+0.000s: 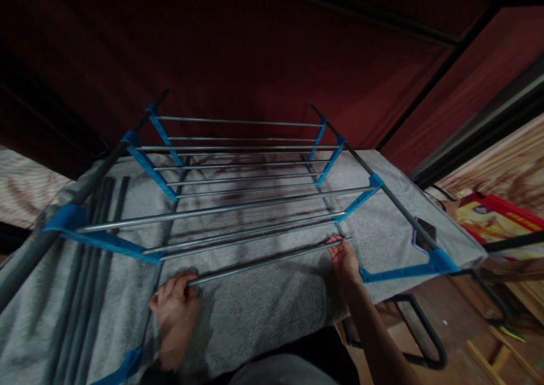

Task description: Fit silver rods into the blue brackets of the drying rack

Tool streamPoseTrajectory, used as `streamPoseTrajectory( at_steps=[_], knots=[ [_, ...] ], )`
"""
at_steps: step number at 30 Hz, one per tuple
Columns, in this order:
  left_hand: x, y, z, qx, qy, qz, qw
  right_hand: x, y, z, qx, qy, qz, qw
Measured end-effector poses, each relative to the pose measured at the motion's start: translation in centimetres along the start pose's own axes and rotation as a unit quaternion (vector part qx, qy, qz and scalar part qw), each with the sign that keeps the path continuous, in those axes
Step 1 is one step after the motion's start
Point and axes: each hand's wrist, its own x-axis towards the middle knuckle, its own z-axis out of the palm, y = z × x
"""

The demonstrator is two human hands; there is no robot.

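Observation:
A thin metal rod [263, 263] runs between my two hands, low across the near part of a half-built rack. My left hand [176, 300] is closed around its left end. Near the other end, the fingers of my right hand [342, 257] grip the same rod, whose tip pokes out past them. Around it stands the rack, with grey poles [399, 203] along its sides and thin metal crossbars [238, 208] joining blue plastic brackets [110, 242]. At the near right, a blue bracket [403, 271] carries no crossbar. Another blue bracket [123, 371] shows at the bottom left.
Several loose grey poles [91, 271] lie on the left of the grey fleecy cover [255, 305]. A phone [425, 235] rests by the right pole. Beyond the right edge are a red and yellow box [497, 218] and a dark metal frame [425, 328]. A dark red panel [238, 50] rises behind.

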Motion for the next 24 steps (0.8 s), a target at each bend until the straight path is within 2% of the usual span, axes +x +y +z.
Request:
streamPoseTrajectory(
  at_steps=[4,11,17,24],
  knots=[
    [-0.08,0.05,-0.08,-0.013,0.009,0.001,1.0,0.02,0.21,-0.28,-0.007,-0.019,-0.016,1.0],
    [-0.33,-0.15,0.08,-0.044,0.034,0.015,0.998,0.16,0.23,-0.56,0.002,-0.01,-0.007,1.0],
    [-0.31,-0.05,-0.09,-0.059,0.019,-0.011,0.998,0.3,0.19,-0.79,0.0,-0.002,0.0,1.0],
    [-0.31,-0.16,-0.03,-0.074,0.022,-0.009,0.997,0.41,0.08,-0.86,-0.001,0.017,0.017,1.0]
  ],
)
